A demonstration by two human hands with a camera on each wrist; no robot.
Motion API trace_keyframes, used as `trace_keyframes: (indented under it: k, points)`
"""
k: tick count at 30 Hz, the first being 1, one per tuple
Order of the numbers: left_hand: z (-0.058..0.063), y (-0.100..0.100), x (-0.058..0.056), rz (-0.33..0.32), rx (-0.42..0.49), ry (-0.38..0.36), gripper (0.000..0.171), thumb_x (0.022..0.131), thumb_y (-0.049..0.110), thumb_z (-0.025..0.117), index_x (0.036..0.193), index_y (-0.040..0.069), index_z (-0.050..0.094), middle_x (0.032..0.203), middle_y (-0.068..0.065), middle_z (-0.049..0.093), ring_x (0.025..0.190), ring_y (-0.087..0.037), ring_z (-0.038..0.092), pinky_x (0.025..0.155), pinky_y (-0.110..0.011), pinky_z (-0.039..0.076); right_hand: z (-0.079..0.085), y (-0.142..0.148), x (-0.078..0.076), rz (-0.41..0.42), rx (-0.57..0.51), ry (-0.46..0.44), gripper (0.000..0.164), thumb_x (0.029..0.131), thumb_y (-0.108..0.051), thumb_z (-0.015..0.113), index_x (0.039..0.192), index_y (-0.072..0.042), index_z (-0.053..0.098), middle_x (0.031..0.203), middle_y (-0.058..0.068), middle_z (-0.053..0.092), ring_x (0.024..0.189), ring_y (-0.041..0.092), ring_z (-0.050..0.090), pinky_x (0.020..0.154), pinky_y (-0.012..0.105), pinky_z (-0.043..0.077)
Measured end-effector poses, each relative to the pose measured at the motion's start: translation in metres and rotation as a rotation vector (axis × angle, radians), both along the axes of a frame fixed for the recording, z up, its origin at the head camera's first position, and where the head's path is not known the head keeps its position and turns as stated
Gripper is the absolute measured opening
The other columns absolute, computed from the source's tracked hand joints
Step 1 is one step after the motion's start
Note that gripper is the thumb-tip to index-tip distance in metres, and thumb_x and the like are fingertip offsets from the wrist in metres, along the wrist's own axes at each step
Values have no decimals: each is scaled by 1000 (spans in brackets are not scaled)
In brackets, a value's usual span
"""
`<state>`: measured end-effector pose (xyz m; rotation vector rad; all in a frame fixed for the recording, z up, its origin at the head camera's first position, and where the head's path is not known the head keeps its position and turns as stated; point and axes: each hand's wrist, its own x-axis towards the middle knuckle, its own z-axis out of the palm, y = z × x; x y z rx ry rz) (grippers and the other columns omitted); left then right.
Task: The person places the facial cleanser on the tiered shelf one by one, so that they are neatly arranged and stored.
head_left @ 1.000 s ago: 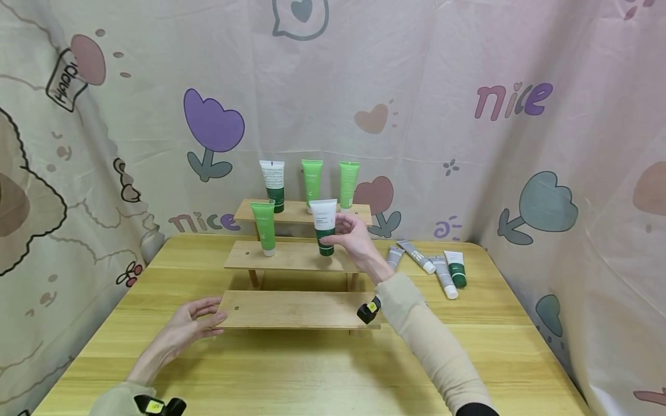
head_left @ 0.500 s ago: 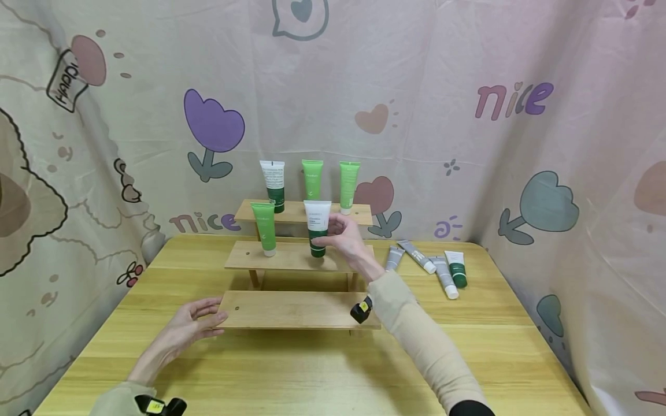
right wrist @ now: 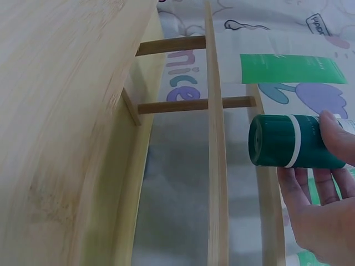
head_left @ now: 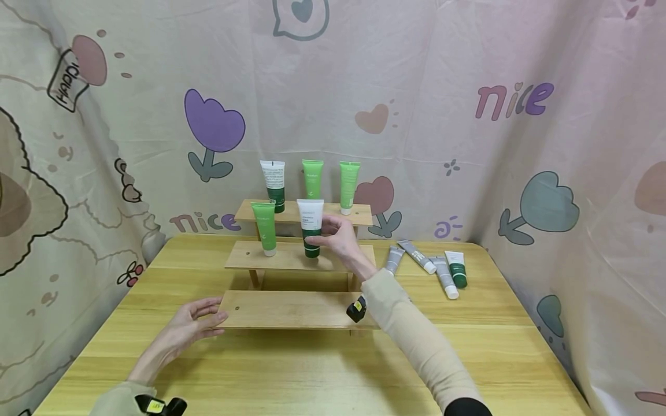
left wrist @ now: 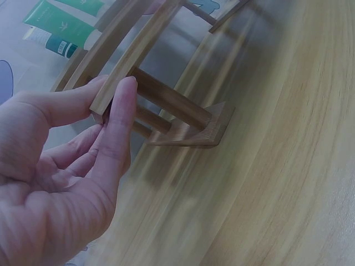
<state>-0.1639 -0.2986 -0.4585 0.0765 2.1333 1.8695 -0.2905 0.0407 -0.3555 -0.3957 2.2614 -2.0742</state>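
While the fingers (right wrist: 291, 188) of the right hand (head_left: 340, 238) pinch a white-and-dark-green plastic squeeze tube (head_left: 310, 215) round its dark part, it is upright, cap down, at the middle board (head_left: 286, 263) of a three-tier pale wooden stand (head_left: 299, 266); I cannot tell whether its cap touches the wood. Gripped low and from the side, it shows its white label, perhaps on purpose. The left hand (head_left: 192, 320) pinches the lowest board (head_left: 296, 312) by its left end, I'd guess to steady things.

Left of the held tube, a bright green plastic tube (head_left: 265, 228) stands on its cap, limiting room that way. Behind, the top board (head_left: 290, 214) carries a second white-and-green tube (head_left: 273, 184) and two light green tubes (head_left: 349, 185), the middle one partly hidden. The beige right sleeve (head_left: 416, 335) crosses the lowest board's right end. Farther right, three silvery-grey tubes (head_left: 416, 255) and another white-capped-looking green tube (head_left: 456, 268) lie on the wooden counter (head_left: 322, 370), before a printed fabric curtain (head_left: 416, 58).
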Motion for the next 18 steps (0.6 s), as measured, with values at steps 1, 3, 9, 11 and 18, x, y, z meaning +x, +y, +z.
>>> trace_keyframes:
  k: [1, 3, 9, 11, 18]
  points:
    - [0, 0, 0, 1, 1, 0, 78, 101, 13, 62, 151, -20, 12, 134, -24, 40, 102, -5, 64, 94, -31, 64, 0, -1, 0, -4, 8, -1, 49, 78, 4, 82, 125, -3, 68, 123, 18, 71, 104, 21, 69, 90, 27, 60]
    - [0, 0, 0, 1, 3, 2, 79, 101, 13, 62, 151, -20, 12, 133, -23, 41, 101, -5, 64, 94, -32, 64, 0, -2, 0, -10, 24, 1, 48, 79, 3, 82, 124, -2, 68, 123, 19, 71, 106, 22, 69, 90, 27, 60]
    - [0, 0, -1, 3, 5, 5, 79, 100, 13, 63, 151, -20, 12, 132, -22, 42, 102, -5, 64, 95, -32, 64, 0, -5, -1, -24, 31, 7, 47, 77, 4, 82, 122, -2, 69, 119, 19, 72, 102, 21, 70, 87, 25, 60]
    - [0, 0, -1, 5, 5, 2, 79, 100, 13, 63, 151, -20, 12, 131, -20, 43, 102, -5, 64, 94, -32, 64, -1, -5, -2, -30, 36, 11, 46, 76, 4, 83, 120, -2, 70, 118, 18, 73, 100, 19, 70, 86, 25, 60]
    - [-1, 0, 0, 0, 7, 4, 77, 100, 11, 62, 151, -20, 13, 131, -20, 43, 102, -5, 64, 94, -32, 64, -4, -7, -4, -42, 44, 4, 47, 75, 4, 83, 120, -4, 71, 118, 18, 73, 105, 23, 70, 91, 28, 60]
